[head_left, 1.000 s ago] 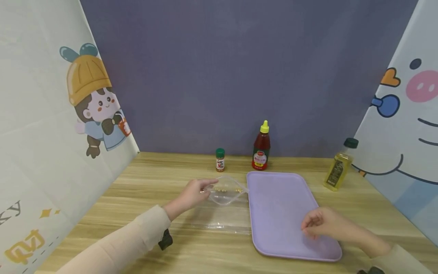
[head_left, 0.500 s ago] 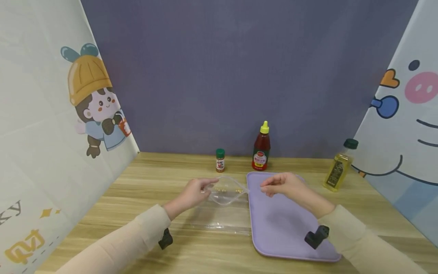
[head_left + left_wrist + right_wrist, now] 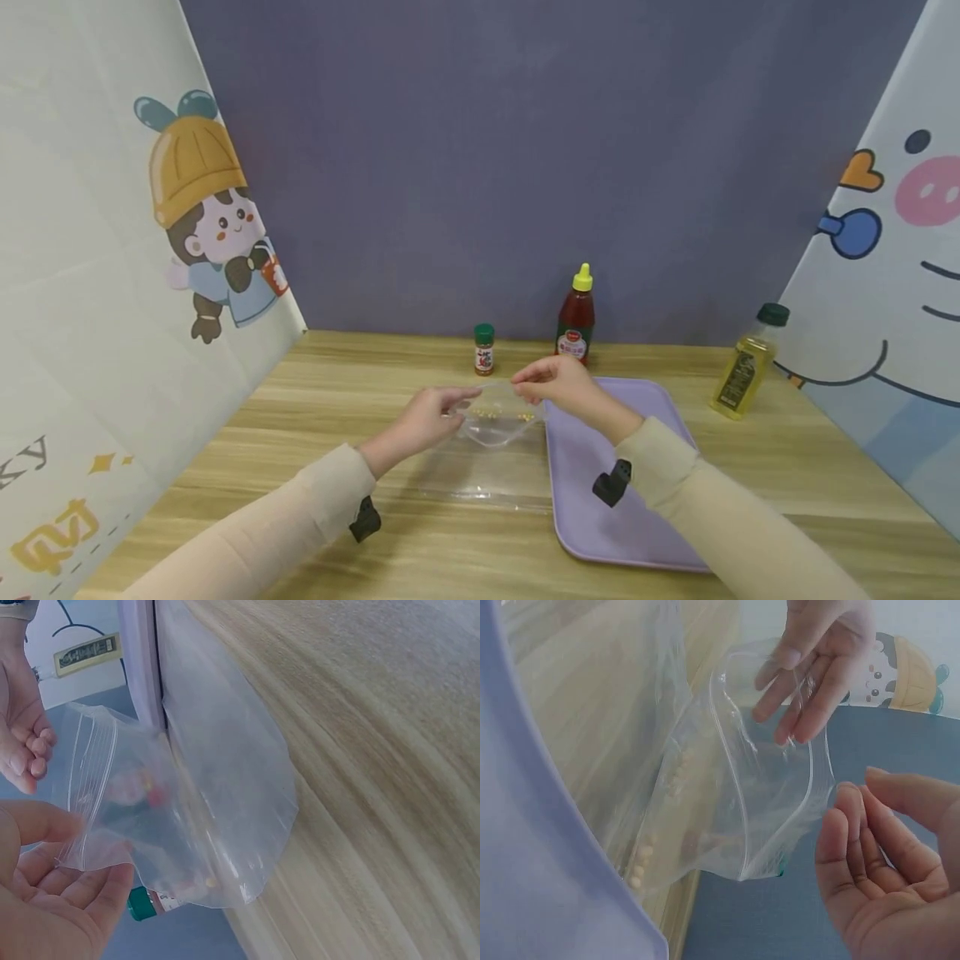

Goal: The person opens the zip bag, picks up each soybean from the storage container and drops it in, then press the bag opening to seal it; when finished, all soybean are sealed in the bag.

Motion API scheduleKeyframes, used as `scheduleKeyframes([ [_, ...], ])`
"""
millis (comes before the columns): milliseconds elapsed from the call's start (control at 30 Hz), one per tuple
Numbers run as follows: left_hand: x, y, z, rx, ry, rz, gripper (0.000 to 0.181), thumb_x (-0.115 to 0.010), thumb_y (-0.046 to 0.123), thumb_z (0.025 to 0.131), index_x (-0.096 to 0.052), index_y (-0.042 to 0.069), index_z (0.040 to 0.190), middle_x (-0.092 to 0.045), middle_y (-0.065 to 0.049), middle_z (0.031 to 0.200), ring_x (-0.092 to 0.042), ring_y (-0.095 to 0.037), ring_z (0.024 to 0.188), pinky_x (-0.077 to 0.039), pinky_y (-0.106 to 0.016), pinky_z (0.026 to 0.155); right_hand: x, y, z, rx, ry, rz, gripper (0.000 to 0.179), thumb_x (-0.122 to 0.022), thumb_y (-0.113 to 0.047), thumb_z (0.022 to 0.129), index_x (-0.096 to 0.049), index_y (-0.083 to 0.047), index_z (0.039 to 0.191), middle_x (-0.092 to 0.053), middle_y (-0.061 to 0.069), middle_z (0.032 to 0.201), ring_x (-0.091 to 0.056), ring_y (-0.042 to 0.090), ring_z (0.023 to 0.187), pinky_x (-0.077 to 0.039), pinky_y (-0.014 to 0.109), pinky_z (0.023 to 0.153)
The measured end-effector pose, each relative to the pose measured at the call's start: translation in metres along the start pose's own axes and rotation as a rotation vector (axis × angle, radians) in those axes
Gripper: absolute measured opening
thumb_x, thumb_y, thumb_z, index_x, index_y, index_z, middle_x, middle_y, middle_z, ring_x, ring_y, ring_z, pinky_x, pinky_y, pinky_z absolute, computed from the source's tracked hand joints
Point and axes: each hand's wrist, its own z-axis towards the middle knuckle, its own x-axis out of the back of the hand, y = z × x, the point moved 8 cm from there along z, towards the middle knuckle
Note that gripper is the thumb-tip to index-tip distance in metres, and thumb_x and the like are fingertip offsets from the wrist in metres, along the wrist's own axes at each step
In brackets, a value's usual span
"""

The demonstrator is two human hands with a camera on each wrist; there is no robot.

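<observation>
My left hand (image 3: 427, 421) pinches one edge of the mouth of a clear zip bag (image 3: 487, 479), which gapes open. Inside the bag lie several small pale-yellow beans (image 3: 641, 862), in two little clusters low down. My right hand (image 3: 562, 387) hovers above the mouth's far right side, thumb and fingertips drawn together. In the right wrist view these fingertips (image 3: 847, 795) are right at the bag's rim, and nothing shows between them. The bag's lower part is spread flat on the table beside a lilac tray (image 3: 600, 525).
Behind the bag stands a small green-capped spice jar (image 3: 483, 350). A red sauce bottle (image 3: 576, 312) with a yellow nozzle is partly behind my right hand. An oil bottle (image 3: 744, 367) is at the right, beyond the tray. Printed curtains close in the back and sides.
My right hand has moved from over the tray's lower right, forward and left, to the bag's mouth. My left hand has kept its pinch on the bag in the same place.
</observation>
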Motion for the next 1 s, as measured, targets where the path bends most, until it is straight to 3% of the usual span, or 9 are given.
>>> scheduleKeyframes([
  [67,0.000,0.000,0.000,0.002,-0.004,-0.005,0.050,-0.058,-0.005,0.084,-0.058,0.007,0.133,-0.061,-0.020,0.130,-0.046,-0.012,0.053,-0.045,-0.019,0.047,0.003,0.001,0.000,-0.003,0.021,-0.016,0.023,-0.071,-0.012,0.086,-0.072,0.003,0.103,-0.074,0.009,0.085,-0.066,0.014,0.071,-0.058,0.035,0.072],
  [133,0.001,0.000,0.000,-0.004,0.002,0.007,0.050,-0.058,-0.006,0.084,-0.058,0.007,0.133,-0.061,-0.019,0.130,-0.057,-0.016,0.063,-0.049,-0.021,0.052,0.008,0.005,-0.002,-0.010,0.032,-0.022,0.024,-0.071,-0.013,0.086,-0.072,0.003,0.103,-0.074,0.008,0.084,-0.065,0.012,0.071,-0.057,0.036,0.072],
  [200,0.002,0.000,0.000,-0.007,0.010,0.021,0.050,-0.059,-0.005,0.084,-0.059,0.007,0.132,-0.062,-0.017,0.130,-0.066,-0.023,0.082,-0.053,-0.023,0.062,0.012,0.010,-0.004,-0.021,0.027,-0.024,0.025,-0.070,-0.014,0.087,-0.071,0.004,0.104,-0.073,0.007,0.083,-0.063,0.011,0.071,-0.056,0.034,0.072],
  [300,0.002,-0.001,-0.001,-0.011,0.020,0.034,0.049,-0.060,-0.004,0.084,-0.059,0.008,0.132,-0.063,-0.016,0.129,-0.065,-0.029,0.106,-0.056,-0.026,0.073,0.017,0.017,-0.008,-0.044,-0.001,-0.037,0.027,-0.070,-0.015,0.087,-0.070,0.004,0.107,-0.074,0.011,0.090,-0.063,0.009,0.076,-0.055,0.029,0.073],
  [467,0.003,-0.001,-0.001,-0.004,0.004,-0.020,0.047,-0.059,-0.003,0.086,-0.059,0.006,0.132,-0.062,-0.018,0.130,-0.065,-0.029,0.104,-0.055,-0.022,0.066,0.019,0.029,-0.017,-0.034,-0.081,-0.058,0.035,-0.073,-0.013,0.084,-0.067,0.005,0.113,-0.070,0.021,0.111,-0.066,0.017,0.092,-0.055,0.030,0.081],
  [600,0.006,-0.004,0.001,-0.020,-0.009,-0.026,0.045,-0.058,-0.003,0.087,-0.059,0.005,0.131,-0.062,-0.017,0.130,-0.065,-0.031,0.106,-0.055,-0.020,0.069,0.015,0.039,-0.019,-0.011,-0.106,-0.074,0.039,-0.077,-0.012,0.080,-0.067,0.006,0.113,-0.069,0.021,0.111,-0.064,0.028,0.099,-0.055,0.034,0.085],
  [800,0.010,-0.004,0.004,-0.078,-0.027,-0.004,0.042,-0.058,-0.002,0.089,-0.059,0.004,0.131,-0.063,-0.017,0.129,-0.064,-0.032,0.110,-0.057,-0.027,0.081,0.014,0.049,-0.019,-0.059,-0.013,-0.070,0.030,-0.078,-0.010,0.079,-0.072,0.004,0.104,-0.073,0.017,0.102,-0.066,0.015,0.088,-0.057,0.029,0.076],
  [1000,0.017,-0.004,0.007,-0.117,-0.058,-0.062,0.040,-0.055,0.008,0.096,-0.056,0.008,0.135,-0.060,-0.014,0.133,-0.062,-0.033,0.115,-0.052,-0.041,0.096,0.020,0.049,-0.019,-0.076,0.095,-0.069,0.025,-0.074,-0.019,0.085,-0.075,-0.001,0.102,-0.075,0.011,0.101,-0.067,0.009,0.084,-0.056,0.034,0.080],
])
